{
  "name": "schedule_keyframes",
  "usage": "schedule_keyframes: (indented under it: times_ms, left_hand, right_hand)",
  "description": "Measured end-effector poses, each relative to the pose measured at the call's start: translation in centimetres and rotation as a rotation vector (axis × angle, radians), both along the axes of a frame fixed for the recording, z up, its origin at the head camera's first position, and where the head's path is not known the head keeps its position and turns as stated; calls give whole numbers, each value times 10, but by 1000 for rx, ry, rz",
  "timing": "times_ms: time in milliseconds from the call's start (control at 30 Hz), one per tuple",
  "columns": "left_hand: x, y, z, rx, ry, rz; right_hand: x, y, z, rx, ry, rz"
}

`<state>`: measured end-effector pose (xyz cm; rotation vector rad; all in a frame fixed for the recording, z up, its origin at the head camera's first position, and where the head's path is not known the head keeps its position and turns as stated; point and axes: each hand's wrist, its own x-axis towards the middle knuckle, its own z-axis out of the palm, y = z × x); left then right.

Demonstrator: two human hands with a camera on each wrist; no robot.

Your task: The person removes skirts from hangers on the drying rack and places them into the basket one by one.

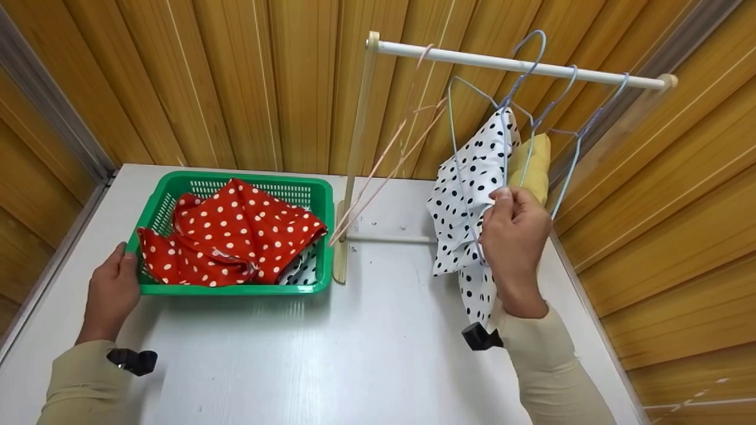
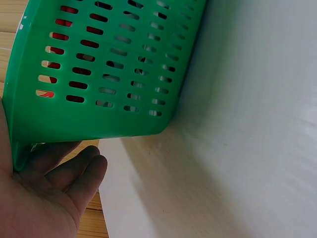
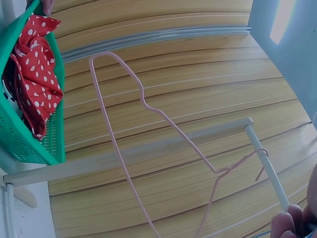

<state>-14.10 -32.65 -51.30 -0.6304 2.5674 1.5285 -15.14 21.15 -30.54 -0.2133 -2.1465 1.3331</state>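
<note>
My left hand (image 1: 111,289) grips the left front corner of a green plastic basket (image 1: 236,290), thumb by the rim and fingers beneath it. Inside lies a crumpled red cloth with white dots (image 1: 230,236), a black-dotted white piece showing under it. At the right, my right hand (image 1: 520,242) pinches the side of a blue wire hanger (image 1: 521,77), fingers curled. A white cloth with black dots (image 1: 472,171) hangs on that hanger, its lower part dangling in front of the table. The right wrist view shows only the fingertips (image 3: 283,223) at its edge.
A rack with a white rail (image 1: 472,58) and wooden post (image 1: 359,118) stands on the white table (image 1: 295,360). An unloaded pink hanger (image 3: 100,94) hangs at its left end. Behind the dotted cloth are a yellow cloth (image 1: 536,159) and more blue hangers (image 1: 566,177). Wood-panelled walls enclose the table.
</note>
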Motion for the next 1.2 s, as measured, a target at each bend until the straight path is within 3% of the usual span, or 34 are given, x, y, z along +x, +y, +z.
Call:
schedule_keyframes:
  times_ms: [367,1200]
  left_hand:
    - [0,0,-4,-17,29,15]
    - [-2,-1,-4,2,6,9]
  right_hand:
    - [-10,2,-5,115,18,-79]
    - [-19,-1,-10,139,-59,-146]
